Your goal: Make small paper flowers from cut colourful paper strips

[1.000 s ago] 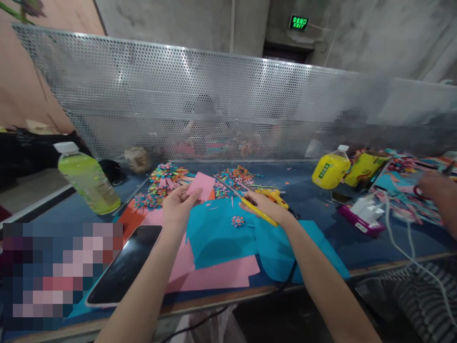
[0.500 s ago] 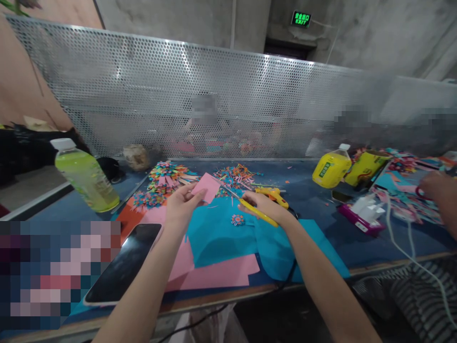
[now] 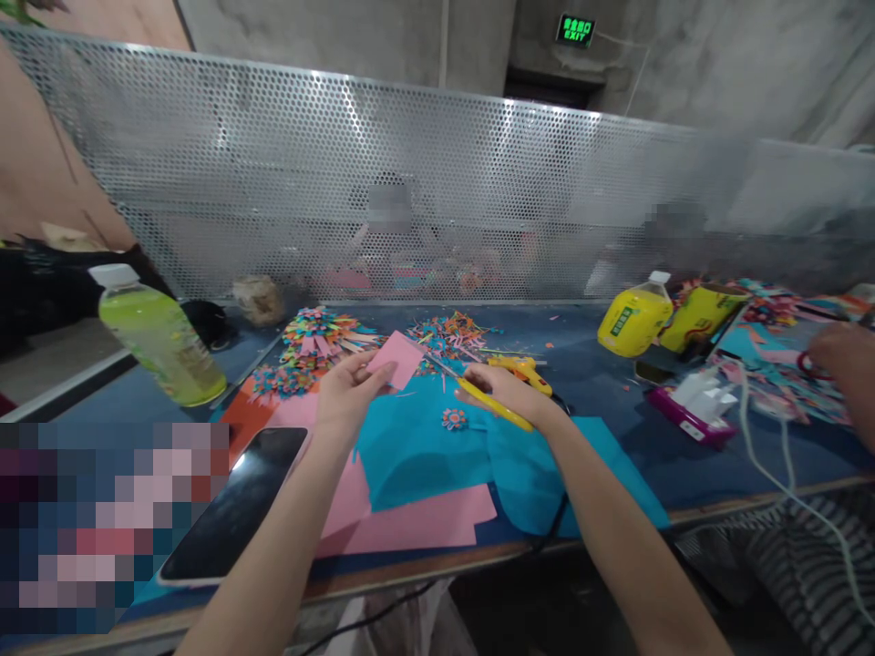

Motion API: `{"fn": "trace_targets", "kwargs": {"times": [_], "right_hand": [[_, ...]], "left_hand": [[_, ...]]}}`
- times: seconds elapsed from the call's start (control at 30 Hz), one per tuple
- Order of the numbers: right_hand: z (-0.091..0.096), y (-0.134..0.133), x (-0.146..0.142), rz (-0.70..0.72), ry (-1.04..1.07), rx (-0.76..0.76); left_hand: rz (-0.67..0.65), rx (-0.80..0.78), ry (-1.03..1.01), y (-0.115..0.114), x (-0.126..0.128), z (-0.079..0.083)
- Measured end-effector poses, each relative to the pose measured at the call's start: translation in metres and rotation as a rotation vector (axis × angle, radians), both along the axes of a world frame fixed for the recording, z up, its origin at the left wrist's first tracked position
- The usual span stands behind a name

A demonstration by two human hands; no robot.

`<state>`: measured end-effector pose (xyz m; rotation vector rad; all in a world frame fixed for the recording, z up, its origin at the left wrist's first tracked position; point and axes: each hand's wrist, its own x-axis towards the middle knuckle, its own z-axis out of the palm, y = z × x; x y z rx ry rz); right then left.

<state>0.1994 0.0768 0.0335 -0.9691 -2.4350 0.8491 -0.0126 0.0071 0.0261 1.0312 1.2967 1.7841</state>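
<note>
Between its thumb and fingers, my left hand (image 3: 352, 387) pinches a small piece of pink paper (image 3: 398, 358). My right hand (image 3: 502, 390) is closed around yellow-handled scissors (image 3: 496, 407), whose blades point up and left at the paper's right edge. I cannot tell whether the blades touch it. Below the hands lie blue paper sheets (image 3: 424, 465) and larger pink sheets (image 3: 424, 524). A small round curled-paper flower (image 3: 454, 419) rests on the blue paper. Just behind my right hand is a yellow glue gun (image 3: 523, 372).
Colourful paper flowers (image 3: 314, 333) and a heap of paper scraps (image 3: 451, 337) lie toward the perforated metal screen (image 3: 410, 137). A phone (image 3: 236, 506) and a green drink bottle (image 3: 160, 337) are on the left. A yellow bottle (image 3: 634, 314), purple tissue pack (image 3: 690, 419) and another person's hand (image 3: 840, 364) are rightward.
Both hands, the pink paper and the scissors hold nearly the same place. The whole view has shifted very slightly.
</note>
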Motion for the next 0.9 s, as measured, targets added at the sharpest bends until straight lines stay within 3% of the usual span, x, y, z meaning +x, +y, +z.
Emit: {"fn": "trace_targets", "kwargs": {"times": [0.9], "right_hand": [[-0.0018,0.0022,0.0017,-0.007,0.008,0.004]], "left_hand": [[0.008,-0.004,0.01,0.0001,0.0002,-0.0006]]}}
